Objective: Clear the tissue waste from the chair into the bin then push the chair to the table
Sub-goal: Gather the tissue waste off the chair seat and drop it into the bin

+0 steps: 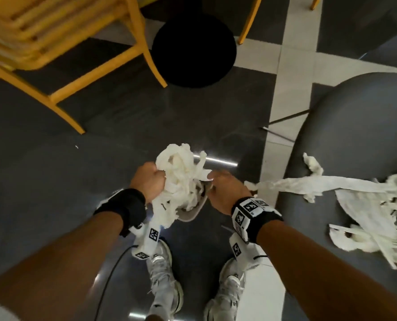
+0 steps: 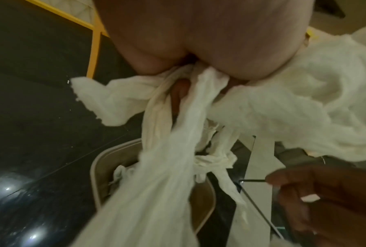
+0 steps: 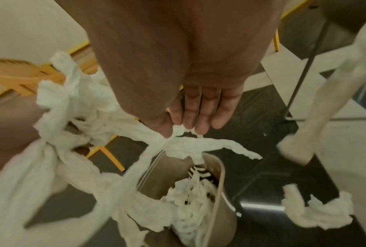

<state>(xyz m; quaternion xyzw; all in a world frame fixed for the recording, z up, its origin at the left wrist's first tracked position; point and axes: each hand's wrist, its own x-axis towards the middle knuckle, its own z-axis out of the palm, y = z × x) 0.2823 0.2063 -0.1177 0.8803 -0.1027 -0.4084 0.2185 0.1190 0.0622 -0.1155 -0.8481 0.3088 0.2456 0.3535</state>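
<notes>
tissue (image 1: 181,174): bunched over bin (image 1: 196,210)
left hand (image 1: 147,181): fingers clenched round tissue
right hand (image 1: 225,193): fingers (image 3: 198,113) near straight, tips pinching a strip

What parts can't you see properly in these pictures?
- Bin: head view, mostly hidden under the tissue bundle.
- Grey chair: head view, cut off by the right edge.
- Left hand: left wrist view, fingers buried in tissue.
- Bin bottom: right wrist view, covered by tissue.
</notes>
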